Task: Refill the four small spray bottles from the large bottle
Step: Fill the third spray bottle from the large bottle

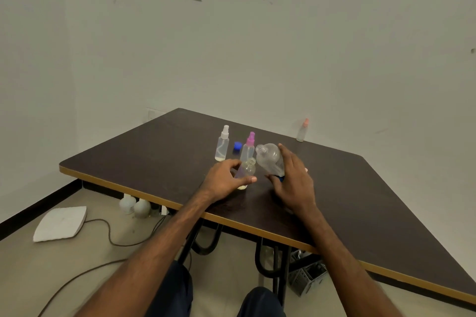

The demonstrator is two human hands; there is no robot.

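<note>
My right hand grips the large clear bottle, tilted with its open neck pointing left toward an uncapped small bottle. My left hand holds that small bottle upright on the dark table; a little pale liquid shows at its base. Behind stand a small spray bottle with a white top and one with a pink top. A fourth small bottle with an orange-pink top stands apart at the table's far edge. A blue cap lies between the two rear bottles.
The table sits in a room corner with white walls close behind. On the floor to the left lie a white flat pad, cables and two pale round objects. A grey crate sits under the table by its black legs.
</note>
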